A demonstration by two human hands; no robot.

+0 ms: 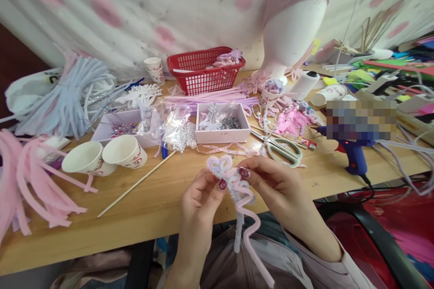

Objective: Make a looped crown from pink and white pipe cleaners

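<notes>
A small flower bent from pale pink and lilac pipe cleaners [224, 167] is held up between both hands at the table's front edge. My left hand [201, 198] pinches its left side, thumb on the front below the looped petals. From the right, my right hand [271, 185] pinches the flower near its centre with thumb and fingertips. A wavy pink pipe cleaner end [254, 226] hangs down from it, beside a straight pale lilac stem [239, 230]. The fingers hide part of the flower's middle.
Scissors [283, 151], a white box of trinkets [222, 133] and a measuring tape [230, 149] lie just beyond. A blue glue gun [354, 153] stands right. Paper cups [125, 151], a wooden stick [135, 185] and pink pipe cleaners [44, 176] are left; a red basket [205, 79] is behind.
</notes>
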